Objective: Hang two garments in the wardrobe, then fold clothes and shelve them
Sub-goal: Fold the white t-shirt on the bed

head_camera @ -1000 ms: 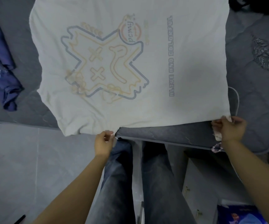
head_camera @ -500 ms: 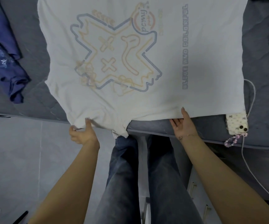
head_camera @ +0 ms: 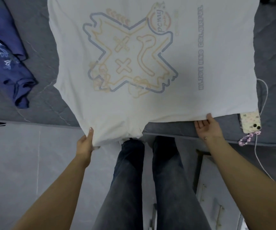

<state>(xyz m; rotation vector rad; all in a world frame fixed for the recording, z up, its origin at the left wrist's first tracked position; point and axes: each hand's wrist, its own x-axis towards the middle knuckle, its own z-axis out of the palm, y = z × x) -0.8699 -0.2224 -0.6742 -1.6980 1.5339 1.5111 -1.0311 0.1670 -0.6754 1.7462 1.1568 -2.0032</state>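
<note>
A white T-shirt (head_camera: 200, 100) with a pastel duck print lies spread face up on the grey mattress (head_camera: 47, 103). Its near left part hangs over the mattress edge. My left hand (head_camera: 86, 143) grips that hanging corner from below, thumb on top of the cloth. My right hand (head_camera: 207, 127) is palm up with fingers spread, its fingertips slid under the shirt's near edge at the right.
A dark blue garment (head_camera: 6, 63) with white leaf embroidery lies crumpled at the left of the mattress. A phone (head_camera: 250, 122) in a flowered case with a purple bead strap and a white cable (head_camera: 260, 146) rests at the right edge. My legs stand against the bed; white drawers (head_camera: 216, 205) lower right.
My right hand let go of the shirt's right corner, uncovering the phone, and moved left along the near edge, palm up. My left hand shifted left and took the hanging corner.
</note>
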